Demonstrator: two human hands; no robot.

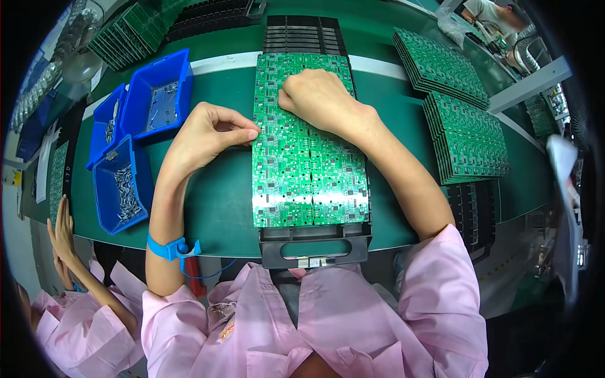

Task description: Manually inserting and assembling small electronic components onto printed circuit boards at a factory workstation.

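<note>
A green circuit board panel (283,183), dense with small components, lies lengthwise in a black carrier frame with a handle (271,242) at its near end. At the panel's left edge is my left hand (211,135), thumb and forefinger pinched together; whatever they hold is too small to make out. A blue wrist strap with a cord (169,250) circles that wrist. My right hand (318,97) rests over the upper middle of the panel, its fingers curled in toward the surface. Its fingertips, and anything in them, are hidden behind the hand.
Blue bins (187,79) to the left, including a nearer bin (103,198), hold small metal parts. Stacked boards stand at right (441,66), (472,138) and far left (129,34). Black slotted racks (214,19) lie at the back. A co-worker's hand (62,233) is at far left.
</note>
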